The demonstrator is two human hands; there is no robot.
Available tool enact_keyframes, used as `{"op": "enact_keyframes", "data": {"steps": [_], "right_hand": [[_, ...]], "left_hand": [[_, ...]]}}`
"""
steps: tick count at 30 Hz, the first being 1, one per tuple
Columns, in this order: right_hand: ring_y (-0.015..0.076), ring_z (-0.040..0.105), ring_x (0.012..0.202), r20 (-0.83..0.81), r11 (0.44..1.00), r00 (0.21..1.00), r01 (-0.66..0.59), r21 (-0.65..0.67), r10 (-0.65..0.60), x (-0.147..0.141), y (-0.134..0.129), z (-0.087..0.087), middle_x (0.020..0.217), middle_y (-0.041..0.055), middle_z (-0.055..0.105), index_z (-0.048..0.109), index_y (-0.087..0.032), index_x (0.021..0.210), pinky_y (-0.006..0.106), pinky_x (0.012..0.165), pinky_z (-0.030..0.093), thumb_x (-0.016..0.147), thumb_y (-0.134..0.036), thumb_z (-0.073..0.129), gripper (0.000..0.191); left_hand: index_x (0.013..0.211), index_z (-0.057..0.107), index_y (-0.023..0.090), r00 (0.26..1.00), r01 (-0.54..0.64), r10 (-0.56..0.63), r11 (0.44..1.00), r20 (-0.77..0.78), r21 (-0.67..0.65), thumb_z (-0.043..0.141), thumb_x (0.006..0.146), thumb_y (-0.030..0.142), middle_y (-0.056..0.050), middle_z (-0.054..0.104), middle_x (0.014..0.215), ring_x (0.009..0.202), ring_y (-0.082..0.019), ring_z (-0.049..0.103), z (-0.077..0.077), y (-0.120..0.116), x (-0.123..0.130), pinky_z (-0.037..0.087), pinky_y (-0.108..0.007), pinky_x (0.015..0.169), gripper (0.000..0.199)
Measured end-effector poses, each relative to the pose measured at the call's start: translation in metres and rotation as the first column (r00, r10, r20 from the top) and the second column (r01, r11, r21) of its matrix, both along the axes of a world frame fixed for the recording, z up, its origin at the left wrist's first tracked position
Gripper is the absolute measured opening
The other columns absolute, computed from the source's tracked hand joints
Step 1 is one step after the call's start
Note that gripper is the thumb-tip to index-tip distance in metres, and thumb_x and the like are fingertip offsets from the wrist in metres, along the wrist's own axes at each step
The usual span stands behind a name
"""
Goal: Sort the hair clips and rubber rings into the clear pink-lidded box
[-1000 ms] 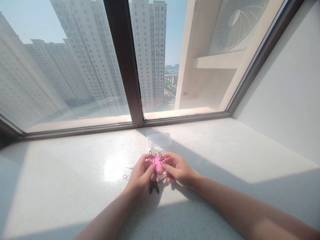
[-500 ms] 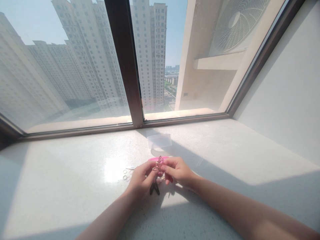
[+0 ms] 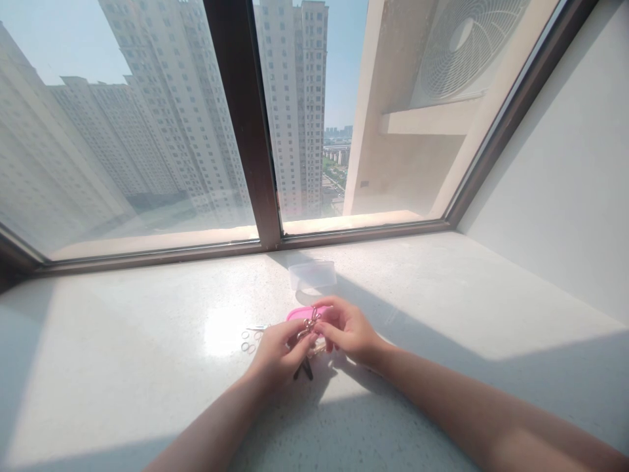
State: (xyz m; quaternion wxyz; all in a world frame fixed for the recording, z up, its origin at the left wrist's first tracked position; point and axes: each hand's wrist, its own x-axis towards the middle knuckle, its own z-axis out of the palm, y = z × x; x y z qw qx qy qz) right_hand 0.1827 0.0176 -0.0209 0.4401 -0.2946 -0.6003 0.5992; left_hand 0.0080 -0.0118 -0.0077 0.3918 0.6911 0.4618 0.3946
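Note:
Between my two hands is a small metal ornament with wire-like loops [image 3: 310, 324], rose-gold in tone; its exact kind is too small to make out. My left hand [image 3: 279, 347] pinches its left side with thumb and fingers. From the other side, my right hand [image 3: 348, 331] is closed on it as well, index finger arched over the top. Just behind the fingers lies a pink, rounded tray-like piece [image 3: 297, 313], partly covered by the hands. Below them, a black V-shaped item [image 3: 305, 371] rests on the sill, its upper end hidden.
Several silvery rings [image 3: 248, 345] lie left of my left hand, beside a thin pointed metal piece [image 3: 256, 328]. A clear plastic box [image 3: 313, 274] stands behind the pink piece. The pale stone windowsill [image 3: 147, 354] runs to the brown window frame [image 3: 269, 239].
The metal ornament has tilted and sits slightly further left and lower in my fingers. My right index finger has risen and arched over it. More of the pink piece shows.

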Motion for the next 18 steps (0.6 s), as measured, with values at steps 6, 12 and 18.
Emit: {"op": "enact_keyframes", "data": {"steps": [6, 12, 18], "right_hand": [[0.0145, 0.063, 0.065, 0.080, 0.996, 0.997, 0.002, 0.085, -0.009, 0.001, -0.001, -0.002, 0.082, 0.0062, 0.069, 0.067, -0.016, 0.104, 0.022, 0.050, 0.049, 0.085, -0.026, 0.062, 0.022], [0.0150, 0.061, 0.071, 0.178, 0.961, 0.976, 0.071, 0.268, -0.122, 0.003, -0.001, 0.007, 0.084, 0.0054, 0.069, 0.069, -0.016, 0.094, 0.027, 0.063, 0.050, 0.083, -0.023, 0.061, 0.015], [0.0120, 0.052, 0.062, 0.236, 0.925, 0.942, 0.146, 0.350, -0.238, 0.002, -0.002, 0.009, 0.072, 0.0019, 0.062, 0.066, -0.016, 0.080, 0.025, 0.058, 0.043, 0.080, -0.021, 0.062, 0.007]], "left_hand": [[0.093, 0.070, 0.018, 1.000, 0.007, -0.006, 0.999, 0.008, -0.035, 0.054, 0.090, 0.035, -0.005, 0.072, 0.081, 0.070, -0.018, 0.066, -0.001, 0.001, -0.002, 0.051, -0.025, 0.062, 0.024], [0.096, 0.070, 0.018, 1.000, -0.006, 0.006, 1.000, -0.005, -0.001, 0.053, 0.090, 0.034, -0.006, 0.072, 0.086, 0.072, -0.019, 0.066, -0.009, 0.004, -0.005, 0.051, -0.025, 0.063, 0.024], [0.106, 0.067, 0.018, 0.998, 0.008, -0.007, 1.000, 0.062, -0.018, 0.055, 0.088, 0.033, -0.008, 0.072, 0.097, 0.080, -0.020, 0.067, -0.004, 0.003, 0.000, 0.052, -0.027, 0.067, 0.026]]}}
